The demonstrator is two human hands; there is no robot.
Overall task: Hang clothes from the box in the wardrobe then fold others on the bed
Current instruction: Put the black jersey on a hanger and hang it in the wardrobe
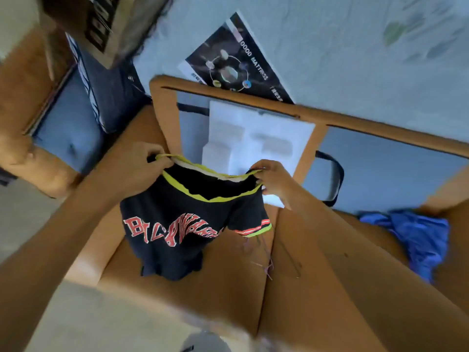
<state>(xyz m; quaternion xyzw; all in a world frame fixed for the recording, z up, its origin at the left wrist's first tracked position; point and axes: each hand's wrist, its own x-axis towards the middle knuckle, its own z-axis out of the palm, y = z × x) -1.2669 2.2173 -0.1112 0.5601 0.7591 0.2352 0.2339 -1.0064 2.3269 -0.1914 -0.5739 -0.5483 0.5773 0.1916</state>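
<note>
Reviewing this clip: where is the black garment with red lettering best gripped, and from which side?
By its yellow-trimmed top edge, one end per hand, coming from above. The black garment hangs limp over the box, so pinching both ends should hold the opening spread and the cloth straight. The left hand and right hand hold it just so.

Above the box (228,288) hang the shorts (187,224) (foam (253,138) behind), another garment (418,240) right.
</note>
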